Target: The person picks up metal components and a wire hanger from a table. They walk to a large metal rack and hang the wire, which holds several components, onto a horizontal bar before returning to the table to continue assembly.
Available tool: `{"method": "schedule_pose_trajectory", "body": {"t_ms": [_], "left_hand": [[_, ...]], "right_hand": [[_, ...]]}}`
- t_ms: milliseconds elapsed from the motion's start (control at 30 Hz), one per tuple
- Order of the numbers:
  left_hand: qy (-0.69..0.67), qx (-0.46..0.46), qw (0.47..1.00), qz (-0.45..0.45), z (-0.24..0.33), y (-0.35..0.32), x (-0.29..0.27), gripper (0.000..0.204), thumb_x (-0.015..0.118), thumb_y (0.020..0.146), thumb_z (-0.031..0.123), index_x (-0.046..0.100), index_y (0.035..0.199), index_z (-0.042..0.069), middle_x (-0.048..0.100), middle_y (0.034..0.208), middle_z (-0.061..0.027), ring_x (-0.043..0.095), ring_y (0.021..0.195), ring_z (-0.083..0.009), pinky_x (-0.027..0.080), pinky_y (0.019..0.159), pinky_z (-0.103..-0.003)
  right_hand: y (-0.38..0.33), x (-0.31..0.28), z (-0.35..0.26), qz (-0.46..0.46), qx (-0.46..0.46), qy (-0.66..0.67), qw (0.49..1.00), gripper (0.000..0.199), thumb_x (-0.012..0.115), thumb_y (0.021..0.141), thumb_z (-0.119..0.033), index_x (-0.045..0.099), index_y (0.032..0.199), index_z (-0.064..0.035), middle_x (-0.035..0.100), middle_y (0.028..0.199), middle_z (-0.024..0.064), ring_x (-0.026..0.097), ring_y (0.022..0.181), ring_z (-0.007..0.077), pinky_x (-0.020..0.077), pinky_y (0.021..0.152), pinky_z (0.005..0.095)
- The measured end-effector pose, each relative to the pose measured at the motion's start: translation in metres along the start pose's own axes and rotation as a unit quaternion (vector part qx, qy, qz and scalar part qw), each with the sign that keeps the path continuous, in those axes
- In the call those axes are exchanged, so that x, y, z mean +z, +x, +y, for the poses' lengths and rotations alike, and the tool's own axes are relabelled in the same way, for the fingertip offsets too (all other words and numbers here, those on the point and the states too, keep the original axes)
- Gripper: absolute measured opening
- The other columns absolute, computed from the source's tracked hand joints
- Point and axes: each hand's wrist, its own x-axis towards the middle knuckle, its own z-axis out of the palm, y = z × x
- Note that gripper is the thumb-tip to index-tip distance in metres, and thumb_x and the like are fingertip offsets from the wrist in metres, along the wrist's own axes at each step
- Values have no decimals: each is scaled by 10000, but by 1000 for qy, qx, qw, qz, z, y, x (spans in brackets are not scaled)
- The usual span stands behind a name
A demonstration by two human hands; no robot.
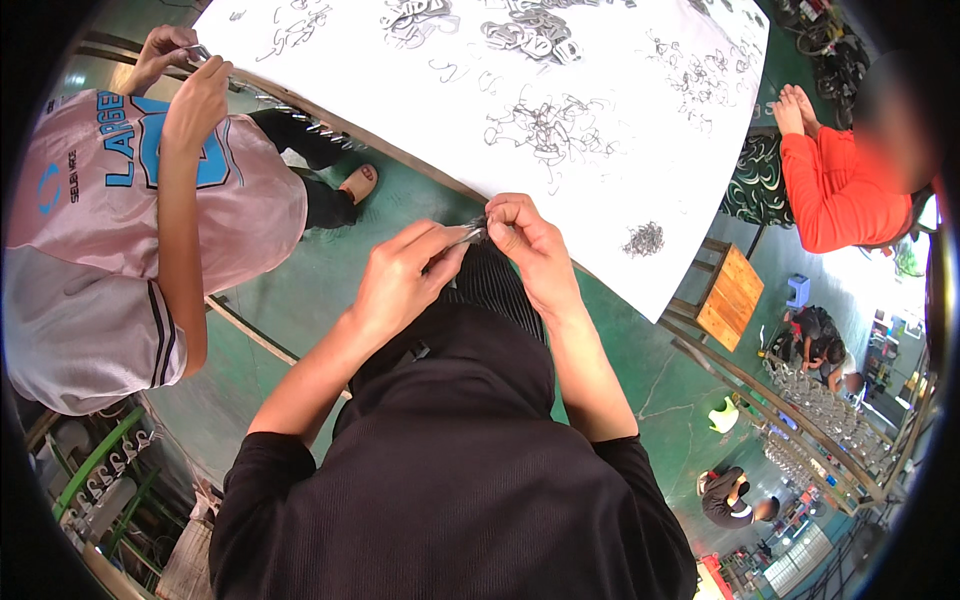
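My left hand [402,275] is closed in a pinch on a small shiny metal piece [474,234] just off the near edge of the white-topped table [420,120]. Thumb and fingers of my right hand [532,250] pinch together at the far end of that piece; whether a second small part sits there is too fine to make out. Beyond my hands lies a loose heap of thin, bent wire hooks [548,125]. Nearer my right hand is a compact pile of small dark parts [643,240].
Flat grey metal pieces [532,36] lie heaped at the table's far side, with more scattered wires [705,78] to the right. A co-worker in a pink shirt [215,190] works at left; another in an orange top [835,180] sits at right. A wooden stool [730,298] stands by the right corner.
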Motion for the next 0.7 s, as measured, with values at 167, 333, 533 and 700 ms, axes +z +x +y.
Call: {"method": "schedule_pose_trajectory", "body": {"t_ms": [167,333,533,700], "left_hand": [[12,10,1000,-17,-3,6,2,208,686,757,-54,671,957,2,619,771,-80,609,618,-150,496,560,-266],[7,16,999,-33,-6,13,5,199,688,756,-52,668,947,0,620,778,-81,610,617,-149,497,558,-270],[1,35,999,-35,-12,23,11,162,695,755,-16,657,908,23,599,757,-89,594,576,-248,477,516,-332],[23,32,999,-34,-12,27,11,171,689,751,-18,654,914,18,617,789,-90,617,606,-232,498,536,-324]], "right_hand": [[-2,-2,-6,-5,-18,-25,1000,47,597,886,-75,583,910,-37,498,1081,11,458,935,97,374,825,233],[3,-2,-1,0,-46,-20,999,49,599,886,-76,581,910,-37,497,1087,14,461,890,85,377,751,219],[10,-5,-2,53,-86,-66,993,61,606,884,-66,563,907,-29,513,1060,32,486,807,100,394,690,208],[9,3,-1,100,-165,-175,965,67,573,914,-62,525,905,-16,562,896,80,504,687,114,440,626,248]]}}
